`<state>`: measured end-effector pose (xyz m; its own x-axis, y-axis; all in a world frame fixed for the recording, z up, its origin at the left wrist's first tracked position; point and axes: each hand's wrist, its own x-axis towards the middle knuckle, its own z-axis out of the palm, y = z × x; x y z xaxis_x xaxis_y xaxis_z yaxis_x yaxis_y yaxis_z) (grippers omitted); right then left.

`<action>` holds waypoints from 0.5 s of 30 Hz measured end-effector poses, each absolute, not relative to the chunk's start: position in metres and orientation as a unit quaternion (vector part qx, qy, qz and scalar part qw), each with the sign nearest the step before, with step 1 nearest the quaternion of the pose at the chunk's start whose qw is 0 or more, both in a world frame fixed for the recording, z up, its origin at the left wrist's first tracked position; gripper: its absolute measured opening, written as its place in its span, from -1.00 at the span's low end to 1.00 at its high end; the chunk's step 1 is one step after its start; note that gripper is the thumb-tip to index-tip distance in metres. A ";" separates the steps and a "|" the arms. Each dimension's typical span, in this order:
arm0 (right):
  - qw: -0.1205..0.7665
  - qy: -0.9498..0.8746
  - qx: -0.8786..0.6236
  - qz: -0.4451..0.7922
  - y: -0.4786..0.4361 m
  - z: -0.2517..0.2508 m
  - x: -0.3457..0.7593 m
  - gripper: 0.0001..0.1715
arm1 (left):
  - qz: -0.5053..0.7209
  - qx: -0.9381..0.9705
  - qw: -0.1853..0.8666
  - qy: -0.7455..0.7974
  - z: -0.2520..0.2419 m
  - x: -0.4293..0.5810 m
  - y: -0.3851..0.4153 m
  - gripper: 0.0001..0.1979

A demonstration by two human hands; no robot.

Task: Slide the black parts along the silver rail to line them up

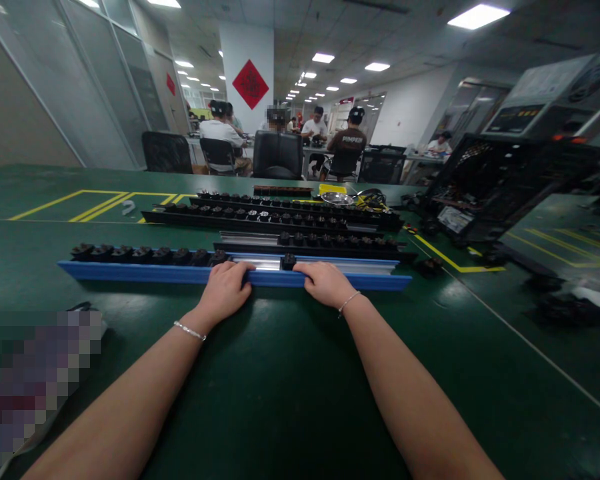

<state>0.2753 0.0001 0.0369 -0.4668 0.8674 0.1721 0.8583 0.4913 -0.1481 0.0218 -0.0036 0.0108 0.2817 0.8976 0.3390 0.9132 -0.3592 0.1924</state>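
Note:
A long blue rail (145, 272) with a silver inner channel lies crosswise on the table in front of me. Small black blocks (141, 255) stand in a row along its left half. My left hand (226, 285) is closed over the rail's near wall, by the last block of that row. Farther right, a single black block (289, 261) sits in the channel. The curled fingers of my right hand (327, 285) rest on the rail with their tips at this block; part of the grip is hidden.
Behind lie black rails (195, 218) with similar blocks. A metal dish (337, 199), a yellow tray (333, 189) and cables (373, 200) are at the back. A black machine frame (480, 187) stands right. A blurred-out item (40, 380) lies left. People sit beyond the green table (280, 387).

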 end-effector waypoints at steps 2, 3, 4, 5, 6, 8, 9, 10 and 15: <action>0.117 -0.856 -0.503 0.019 0.000 0.036 0.277 -0.47 | -0.198 -0.800 0.019 -0.565 0.011 0.022 -0.003 -0.62; 0.119 -0.857 -0.502 0.019 0.001 0.036 0.278 -0.47 | -0.198 -0.800 0.019 -0.565 0.011 0.022 -0.003 -0.62; 0.122 -0.857 -0.500 0.018 0.001 0.036 0.279 -0.47 | -0.198 -0.801 0.018 -0.565 0.011 0.022 -0.003 -0.62; 0.124 -0.858 -0.499 0.018 0.001 0.036 0.280 -0.47 | -0.197 -0.801 0.017 -0.565 0.011 0.022 -0.003 -0.62; 0.125 -0.858 -0.498 0.018 0.002 0.036 0.281 -0.47 | -0.196 -0.801 0.017 -0.565 0.011 0.022 -0.004 -0.62; 0.125 -0.857 -0.500 0.020 0.003 0.036 0.285 -0.47 | -0.196 -0.802 0.019 -0.564 0.011 0.021 -0.004 -0.62; 0.124 -0.856 -0.501 0.022 0.003 0.037 0.286 -0.47 | -0.196 -0.803 0.020 -0.563 0.011 0.021 -0.004 -0.62; 0.123 -0.857 -0.500 0.024 0.004 0.037 0.288 -0.46 | -0.196 -0.803 0.021 -0.563 0.011 0.021 -0.004 -0.62; 0.126 -0.858 -0.498 0.033 0.005 0.037 0.292 -0.46 | -0.196 -0.803 0.019 -0.562 0.010 0.020 -0.003 -0.63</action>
